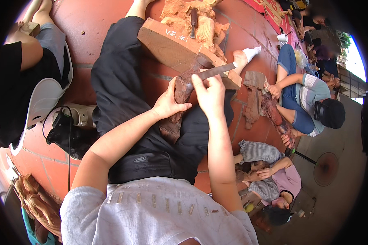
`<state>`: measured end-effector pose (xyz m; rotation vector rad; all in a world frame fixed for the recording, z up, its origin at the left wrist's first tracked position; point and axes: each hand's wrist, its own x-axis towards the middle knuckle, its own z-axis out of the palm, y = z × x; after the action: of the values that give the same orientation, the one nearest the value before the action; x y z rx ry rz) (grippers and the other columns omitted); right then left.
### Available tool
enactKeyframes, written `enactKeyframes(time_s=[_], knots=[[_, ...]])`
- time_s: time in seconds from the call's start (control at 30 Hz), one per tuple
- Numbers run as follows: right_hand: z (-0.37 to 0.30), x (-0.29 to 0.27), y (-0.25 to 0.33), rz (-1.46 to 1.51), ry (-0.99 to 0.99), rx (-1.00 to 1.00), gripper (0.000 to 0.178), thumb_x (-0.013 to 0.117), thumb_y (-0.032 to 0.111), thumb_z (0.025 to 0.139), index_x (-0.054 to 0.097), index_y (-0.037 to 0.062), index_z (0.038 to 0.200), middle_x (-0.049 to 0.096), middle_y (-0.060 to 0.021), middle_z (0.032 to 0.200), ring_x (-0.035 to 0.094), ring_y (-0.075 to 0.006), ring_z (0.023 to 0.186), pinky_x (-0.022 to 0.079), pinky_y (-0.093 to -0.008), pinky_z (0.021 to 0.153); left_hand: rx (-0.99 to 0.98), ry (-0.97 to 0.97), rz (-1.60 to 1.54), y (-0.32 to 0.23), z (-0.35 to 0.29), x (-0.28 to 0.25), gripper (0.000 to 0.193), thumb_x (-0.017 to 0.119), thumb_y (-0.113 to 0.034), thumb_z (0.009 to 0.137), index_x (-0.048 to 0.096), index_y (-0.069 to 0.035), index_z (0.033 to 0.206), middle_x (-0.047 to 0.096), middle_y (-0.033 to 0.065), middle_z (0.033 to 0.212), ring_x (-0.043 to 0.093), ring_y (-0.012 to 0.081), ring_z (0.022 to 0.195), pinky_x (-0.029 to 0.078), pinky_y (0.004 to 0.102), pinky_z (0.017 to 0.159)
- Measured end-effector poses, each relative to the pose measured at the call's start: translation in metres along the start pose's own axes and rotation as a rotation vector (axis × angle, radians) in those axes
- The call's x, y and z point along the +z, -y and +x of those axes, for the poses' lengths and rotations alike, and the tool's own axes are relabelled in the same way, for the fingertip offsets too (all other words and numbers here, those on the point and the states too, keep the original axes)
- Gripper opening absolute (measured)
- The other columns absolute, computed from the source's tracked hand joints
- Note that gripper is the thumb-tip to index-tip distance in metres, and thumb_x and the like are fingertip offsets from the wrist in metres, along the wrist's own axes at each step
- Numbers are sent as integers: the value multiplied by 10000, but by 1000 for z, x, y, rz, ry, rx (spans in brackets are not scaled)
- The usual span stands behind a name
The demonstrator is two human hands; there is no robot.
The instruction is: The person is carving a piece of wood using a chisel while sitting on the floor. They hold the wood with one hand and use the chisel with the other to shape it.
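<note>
A dark reddish-brown wood carving (pixel 184 90) stands between my legs, its lower end near my lap. My left hand (pixel 170 101) is wrapped round its middle from the left, thumb across the near side. In my right hand (pixel 210 94) a flat, straight brown strip (pixel 217 71) is pinched between thumb and fingers; it slants up to the right past the carving's upper part. Whether the strip is sandpaper or a file I cannot tell. Just beyond, the carving's top is close to a thick wooden block (pixel 167 45).
An orange-toned carving (pixel 184 14) and a chisel (pixel 194 22) with a dark handle lie on the block. At left, a person sits on a white plastic chair (pixel 43 98). On the right, a person in a dark cap (pixel 330 113) holds another carving (pixel 274 112). A black cable (pixel 70 143) hangs at left.
</note>
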<state>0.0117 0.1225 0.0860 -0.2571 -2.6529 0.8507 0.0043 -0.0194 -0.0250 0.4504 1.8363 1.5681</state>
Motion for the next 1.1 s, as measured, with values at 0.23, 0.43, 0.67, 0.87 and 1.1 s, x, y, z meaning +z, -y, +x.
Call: enactKeyframes(time_s=[0.23, 0.43, 0.67, 0.87, 1.1], knots=[[3, -2, -28, 436, 67, 403, 171, 708, 140, 867, 664, -14, 928, 683, -64, 788, 631, -122, 692, 509, -273, 649, 10, -4, -21, -2, -2, -2, 1139, 810, -388, 686, 68, -82, 1494, 486, 281, 1331, 498, 381, 1254, 400, 385, 1055], [-5, -11, -6, 240, 158, 146, 185, 707, 107, 866, 667, -20, 995, 657, -44, 914, 625, -119, 826, 507, -254, 707, -35, 5, -14, -2, -3, -4, 1155, 816, -404, 677, 64, -96, 1497, 493, 275, 1329, 507, 391, 1242, 398, 395, 1055], [-16, -8, -18, 190, 138, 62, 229, 710, 109, 875, 652, -24, 1053, 649, -6, 935, 611, -94, 860, 494, -232, 790, -8, 9, -1, -4, -3, -2, 1135, 812, -375, 689, 68, -76, 1492, 492, 281, 1324, 513, 380, 1238, 410, 391, 1043], [-5, -4, -43, 563, 65, 392, 160, 652, 112, 922, 658, -21, 1011, 681, -66, 920, 633, -119, 820, 526, -258, 740, 56, -46, 19, -3, -3, -5, 1119, 809, -359, 694, 81, -60, 1490, 525, 282, 1281, 542, 387, 1199, 424, 399, 1025], [-90, -19, -54, 822, -171, 618, 159, 624, 103, 938, 632, -39, 1008, 684, -113, 983, 664, -148, 820, 564, -290, 755, -70, 38, -27, -15, -2, -7, 1115, 796, -321, 652, 100, -66, 1485, 547, 262, 1260, 552, 368, 1183, 421, 399, 1022]])
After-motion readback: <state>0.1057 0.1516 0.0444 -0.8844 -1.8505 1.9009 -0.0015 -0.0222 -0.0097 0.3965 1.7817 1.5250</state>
